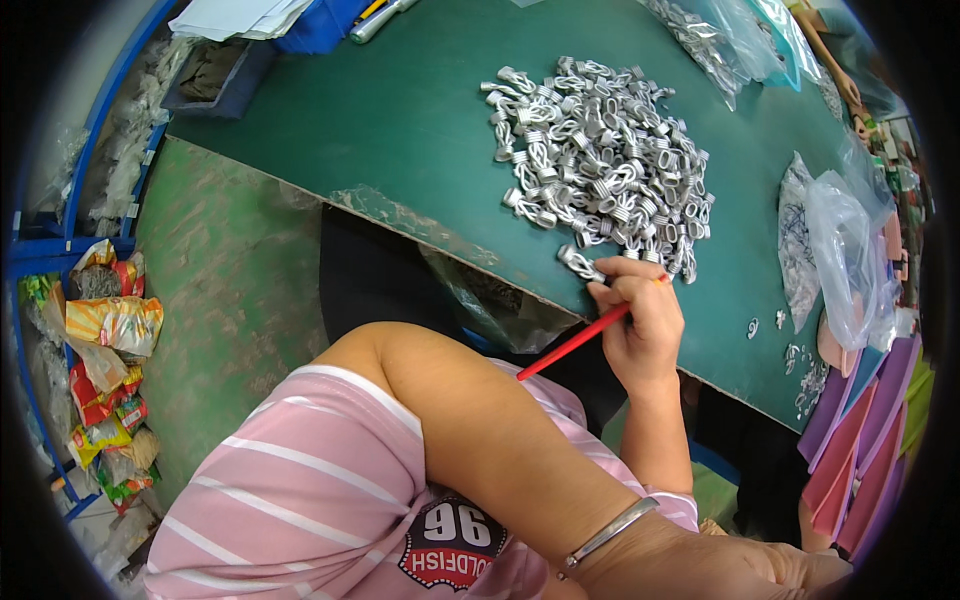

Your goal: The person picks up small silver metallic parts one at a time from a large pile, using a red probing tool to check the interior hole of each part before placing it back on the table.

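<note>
My right hand (642,315) is at the near edge of the green table, closed around a thin red pen-like stick (570,345) that slants down toward my lap. The thumb and fingertips of that hand also meet a small silver looped piece with a ribbed end (580,262); whether they grip it or only touch it is unclear. Just beyond lies a large heap of similar silver pieces (600,150). My left arm, with a silver bangle (612,532), crosses in front of my body. My left hand (730,568) is at the lower right edge, its fingers mostly out of sight.
The green table (400,120) carries a grey bin (215,80) and papers (240,15) at far left. Clear plastic bags (850,250) and small loose bits (805,380) lie on the right, near purple and pink bins (865,430). A blue rack (90,150) stands left. Another person's arm (835,65) shows far right.
</note>
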Action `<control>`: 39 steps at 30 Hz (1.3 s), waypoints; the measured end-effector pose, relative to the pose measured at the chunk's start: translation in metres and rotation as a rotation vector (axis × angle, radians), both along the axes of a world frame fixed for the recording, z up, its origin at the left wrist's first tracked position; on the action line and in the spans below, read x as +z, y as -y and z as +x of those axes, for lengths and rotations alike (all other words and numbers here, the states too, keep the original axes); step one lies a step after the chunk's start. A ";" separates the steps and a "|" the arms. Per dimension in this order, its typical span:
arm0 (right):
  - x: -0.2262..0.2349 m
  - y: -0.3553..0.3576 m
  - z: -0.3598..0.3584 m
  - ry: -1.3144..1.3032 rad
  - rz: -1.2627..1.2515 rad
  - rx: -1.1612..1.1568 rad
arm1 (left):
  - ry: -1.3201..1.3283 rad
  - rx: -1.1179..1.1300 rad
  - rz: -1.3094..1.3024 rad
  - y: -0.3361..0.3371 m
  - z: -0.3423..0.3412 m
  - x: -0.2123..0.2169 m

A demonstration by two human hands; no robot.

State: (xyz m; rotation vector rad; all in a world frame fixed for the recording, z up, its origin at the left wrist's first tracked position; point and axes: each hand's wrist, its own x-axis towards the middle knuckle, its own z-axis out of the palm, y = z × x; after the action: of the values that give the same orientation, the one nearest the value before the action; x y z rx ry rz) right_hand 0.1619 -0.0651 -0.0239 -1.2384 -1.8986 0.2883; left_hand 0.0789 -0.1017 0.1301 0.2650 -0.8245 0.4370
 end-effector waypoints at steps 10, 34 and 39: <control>0.012 0.022 0.021 -1.337 -0.471 -0.073 | -0.958 0.753 0.256 -0.064 -0.080 -0.095; 0.000 0.032 -0.002 -0.548 0.127 -0.032 | -1.407 0.624 0.027 -0.052 -0.077 -0.154; -0.003 0.033 -0.004 -0.739 0.072 -0.062 | -1.357 0.619 0.012 -0.051 -0.077 -0.152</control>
State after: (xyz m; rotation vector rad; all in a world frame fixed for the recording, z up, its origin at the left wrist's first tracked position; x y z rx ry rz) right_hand 0.1577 -0.0983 -0.0269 -0.9560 -1.2189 0.5515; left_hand 0.0015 -0.0504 -0.0223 0.7192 0.6139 0.6830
